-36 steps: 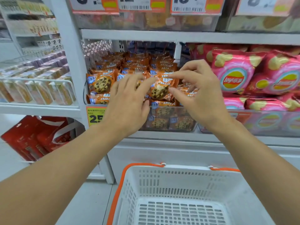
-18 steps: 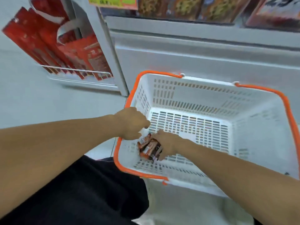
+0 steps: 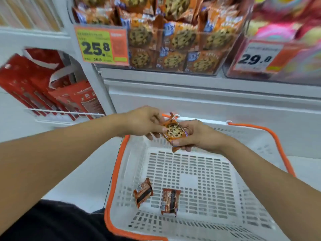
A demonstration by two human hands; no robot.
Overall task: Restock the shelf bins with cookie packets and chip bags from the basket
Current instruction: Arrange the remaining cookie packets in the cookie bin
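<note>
Fingers of the left hand [image 3: 142,123] and the right hand [image 3: 196,136] are both pinching one cookie packet [image 3: 174,132] above the basket [image 3: 114,180], at its 12 o'clock rim. Two more packets [image 3: 143,192] are lying flat near 6 o'clock. With such light edge pinches, the slick wrapper may be slipping free while rising toward the cookie bin [image 3: 173,49].

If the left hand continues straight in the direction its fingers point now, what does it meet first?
The left hand points rightward; it already pinches the cookie packet, and next in line is likely the right hand holding its other side.
</note>
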